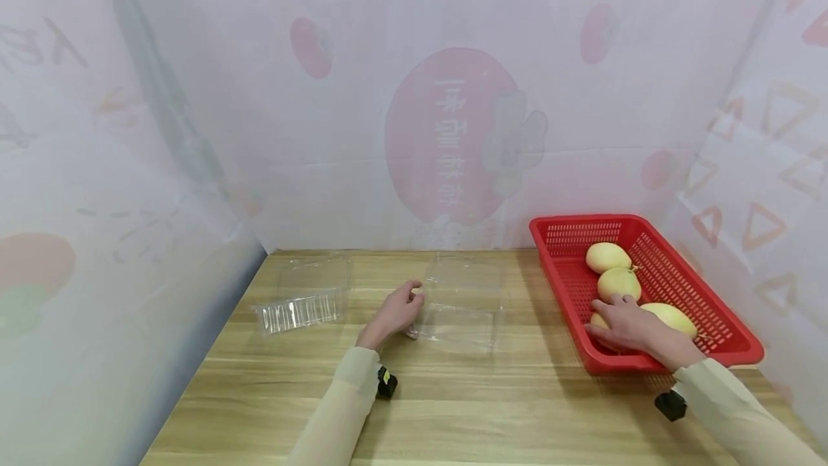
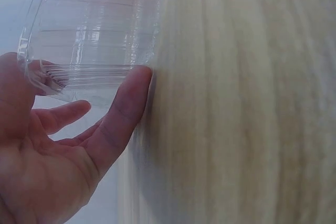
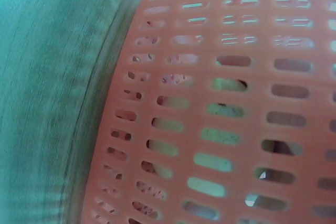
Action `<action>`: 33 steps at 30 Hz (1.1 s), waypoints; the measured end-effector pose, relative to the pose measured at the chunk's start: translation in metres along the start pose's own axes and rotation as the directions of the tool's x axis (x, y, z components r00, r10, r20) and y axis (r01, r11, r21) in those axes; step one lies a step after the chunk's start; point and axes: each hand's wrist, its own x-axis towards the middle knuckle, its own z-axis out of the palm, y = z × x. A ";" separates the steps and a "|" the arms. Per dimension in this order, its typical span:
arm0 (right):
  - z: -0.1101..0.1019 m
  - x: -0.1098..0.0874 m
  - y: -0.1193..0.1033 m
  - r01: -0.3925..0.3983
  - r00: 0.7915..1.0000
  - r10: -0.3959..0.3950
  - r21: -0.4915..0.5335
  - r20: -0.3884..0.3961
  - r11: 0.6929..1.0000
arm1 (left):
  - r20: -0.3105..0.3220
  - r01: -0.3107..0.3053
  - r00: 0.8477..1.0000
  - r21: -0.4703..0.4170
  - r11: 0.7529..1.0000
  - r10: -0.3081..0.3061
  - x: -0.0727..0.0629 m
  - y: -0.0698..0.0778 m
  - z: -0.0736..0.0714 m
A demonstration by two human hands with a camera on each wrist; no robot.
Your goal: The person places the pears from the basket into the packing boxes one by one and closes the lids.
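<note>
Right hand (image 1: 624, 323): lower right of frame; a yellow fruit (image 1: 599, 321), partly hidden, is held between curved fingers and thumb. Three other fruits (image 1: 619, 285) are contained alongside it in a red slotted basket (image 1: 572, 275). Left hand (image 1: 393, 311): just below centre of frame; the near end of a clear box (image 1: 459, 326), lid raised, is gripped between thumb and fingers. Second clear container (image 1: 300, 313): left of centre, likewise opened, set on a wooden table (image 1: 466, 408).

On table (image 1: 453, 408): left container (image 1: 300, 313), middle container (image 1: 459, 326), basket (image 1: 572, 282) right, 4 fruits (image 1: 619, 285) inside; sheet (image 1: 453, 20) behind.
</note>
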 end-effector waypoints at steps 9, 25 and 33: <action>0.001 0.001 0.000 0.023 1.000 -0.024 0.045 0.008 0.999 | -0.038 0.011 0.999 0.001 1.000 -0.011 -0.001 0.001 0.002; -0.007 0.004 -0.002 -0.055 0.998 0.054 0.041 0.021 0.998 | -0.023 0.042 0.999 -0.129 0.991 -0.045 -0.003 0.000 0.006; -0.013 0.004 -0.004 -0.071 0.994 0.076 0.061 -0.084 0.996 | -0.022 0.052 0.998 -0.152 0.987 -0.056 -0.003 0.001 0.006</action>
